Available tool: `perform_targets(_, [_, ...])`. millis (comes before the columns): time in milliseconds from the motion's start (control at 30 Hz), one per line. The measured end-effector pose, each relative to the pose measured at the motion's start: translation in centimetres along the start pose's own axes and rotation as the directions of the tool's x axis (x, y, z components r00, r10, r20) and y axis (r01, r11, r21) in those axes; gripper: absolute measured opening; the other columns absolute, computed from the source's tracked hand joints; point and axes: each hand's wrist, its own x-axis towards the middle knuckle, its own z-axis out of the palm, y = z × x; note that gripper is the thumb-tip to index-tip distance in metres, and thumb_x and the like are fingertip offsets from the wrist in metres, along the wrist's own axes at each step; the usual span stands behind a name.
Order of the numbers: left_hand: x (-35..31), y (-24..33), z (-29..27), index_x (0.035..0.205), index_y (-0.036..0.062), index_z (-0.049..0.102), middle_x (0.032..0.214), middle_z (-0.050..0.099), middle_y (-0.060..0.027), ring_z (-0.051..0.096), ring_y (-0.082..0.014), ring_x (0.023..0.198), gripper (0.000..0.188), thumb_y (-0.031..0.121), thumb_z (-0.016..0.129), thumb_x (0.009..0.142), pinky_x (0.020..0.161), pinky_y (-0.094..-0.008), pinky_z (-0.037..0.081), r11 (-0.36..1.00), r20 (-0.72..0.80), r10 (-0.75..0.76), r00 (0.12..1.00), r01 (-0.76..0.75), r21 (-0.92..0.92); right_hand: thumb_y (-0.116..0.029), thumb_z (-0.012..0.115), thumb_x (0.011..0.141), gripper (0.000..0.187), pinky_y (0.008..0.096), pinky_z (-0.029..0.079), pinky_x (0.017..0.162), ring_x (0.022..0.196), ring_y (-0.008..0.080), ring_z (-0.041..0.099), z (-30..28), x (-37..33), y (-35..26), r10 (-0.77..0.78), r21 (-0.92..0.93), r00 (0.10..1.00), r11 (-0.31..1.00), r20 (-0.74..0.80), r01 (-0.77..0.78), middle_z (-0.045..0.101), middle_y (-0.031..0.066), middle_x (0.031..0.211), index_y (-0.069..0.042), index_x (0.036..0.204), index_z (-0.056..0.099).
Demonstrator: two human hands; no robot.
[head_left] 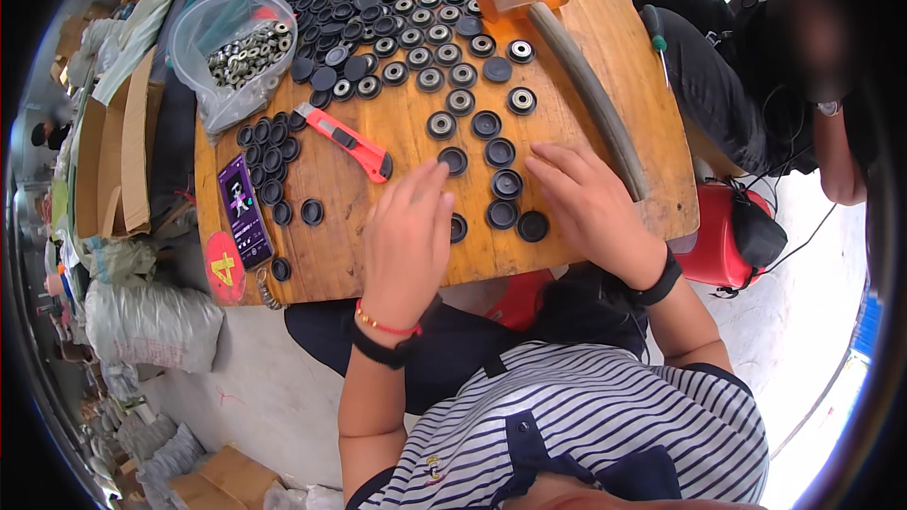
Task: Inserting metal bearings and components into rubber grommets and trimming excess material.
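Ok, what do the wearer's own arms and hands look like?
Both hands are ungloved. Above the left hand sit a red and gold bracelet and a wide black band; above the right hand, another black band. The forearms are bare, below short sleeves of a white shirt with navy stripes.
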Motion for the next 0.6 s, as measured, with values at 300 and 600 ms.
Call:
perform_targets(300, [3.7, 0.1, 2.3, 0.109, 0.0001, 0.062, 0.101, 0.063, -0.0163, 0.058, -0.0348, 0.095, 0.028, 0.009, 0.063, 0.082, 0.085, -0.04, 0.045, 0.995, 0.056, -0.049, 0.997, 0.044, 0.093, -0.028, 0.056, 0.091, 0.05, 0.0469, 0.036, 0.103, 0.122, 0.0465, 0.043, -5.4, 1.1, 16.8, 0.163, -0.457, 0.875, 0.801, -0.456, -0.387, 0.04, 0.0271, 0.138, -0.003, 0.133, 0.046])
perform_targets(600, [3.0, 0.2, 2.1, 0.108, 0.0016, 0.061, 0.104, 0.062, -0.0152, 0.055, -0.0344, 0.1, 0.026, 0.006, 0.063, 0.083, 0.087, -0.0407, 0.043, 0.984, 0.091, -0.14, 0.986, 0.128, 0.122, -0.056, 0.043, 0.091, 0.08, 0.0497, 0.039, 0.1, 0.12, 0.0545, 0.04, -4.1, 3.3, 15.9, 0.584, -0.262, 0.803, 0.762, -0.117, -0.592, 0.025, 0.0401, 0.141, -0.001, 0.146, 0.026])
